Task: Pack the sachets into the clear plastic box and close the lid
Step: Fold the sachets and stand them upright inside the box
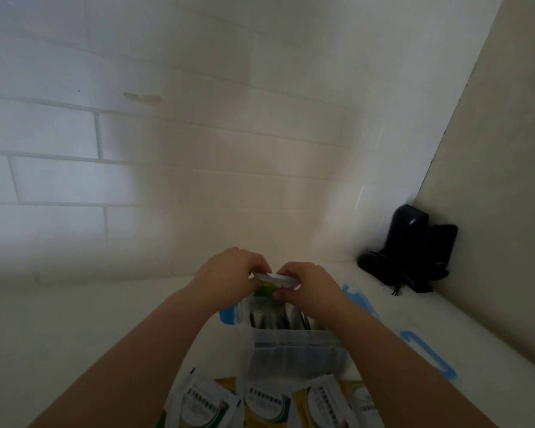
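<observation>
Both hands are working at the far end of the clear plastic box (294,350), which is sitting on the white bench (105,319) a little back from its near edge. The left hand (229,273) and the right hand (309,284) are pinching a small bundle of sachets (274,281) between them, fingers curled closed on its two ends, holding it just above the far wall of the box. Inside the box, more sachets are already standing on edge in a row (their exact number is too dim to tell).

The step in hand looks to be seating this bundle behind the standing row. To do it well, the person should be keeping the bundle squared and upright, lowering it straight down against the far wall so that the standing ones are not getting pushed over, and letting go only once the lower edges are resting on the floor of the box.

Loose sachets (260,403) are lying flat along the near edge of the bench, touching or overlapping each other, so packing is probably not finished. I cannot make out the lid with any certainty. A dark device (414,245) is standing in the far right corner.
</observation>
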`<state>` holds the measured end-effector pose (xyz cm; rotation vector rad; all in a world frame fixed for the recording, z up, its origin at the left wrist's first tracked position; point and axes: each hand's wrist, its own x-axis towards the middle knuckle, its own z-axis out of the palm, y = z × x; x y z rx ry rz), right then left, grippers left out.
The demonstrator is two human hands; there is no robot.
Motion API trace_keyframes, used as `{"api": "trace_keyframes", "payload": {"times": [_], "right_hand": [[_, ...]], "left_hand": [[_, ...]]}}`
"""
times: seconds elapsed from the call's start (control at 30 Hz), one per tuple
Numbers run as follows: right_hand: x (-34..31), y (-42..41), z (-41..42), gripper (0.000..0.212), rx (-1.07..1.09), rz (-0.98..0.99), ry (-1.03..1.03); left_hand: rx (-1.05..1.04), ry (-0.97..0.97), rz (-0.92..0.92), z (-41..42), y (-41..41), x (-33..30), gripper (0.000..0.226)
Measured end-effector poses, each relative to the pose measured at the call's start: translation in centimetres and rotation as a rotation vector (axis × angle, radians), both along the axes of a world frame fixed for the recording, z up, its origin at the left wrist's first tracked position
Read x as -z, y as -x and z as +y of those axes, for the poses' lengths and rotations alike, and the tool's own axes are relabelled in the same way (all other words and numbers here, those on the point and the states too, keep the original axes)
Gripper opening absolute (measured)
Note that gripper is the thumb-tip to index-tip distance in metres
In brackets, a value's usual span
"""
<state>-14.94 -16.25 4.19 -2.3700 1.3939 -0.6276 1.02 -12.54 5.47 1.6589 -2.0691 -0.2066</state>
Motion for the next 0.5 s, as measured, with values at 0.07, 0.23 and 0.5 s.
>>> {"api": "trace_keyframes", "payload": {"times": [0.07,0.23,0.5], "right_hand": [[0.2,0.2,0.1,0.034,0.027,-0.116,-0.085],[-1.3,0.0,1.2,0.011,0.104,-0.265,0.176],[-4.1,3.1,10.3,0.029,-0.103,-0.308,0.358]], "left_hand": [[0.041,-0.034,-0.071,0.1,0.2,-0.1,0.032],[0.020,0.114,0.266,2.1,-0.5,-0.3,0.033],[-0.094,-0.044,0.201,11.4,-6.7,3.3,0.024]]}}
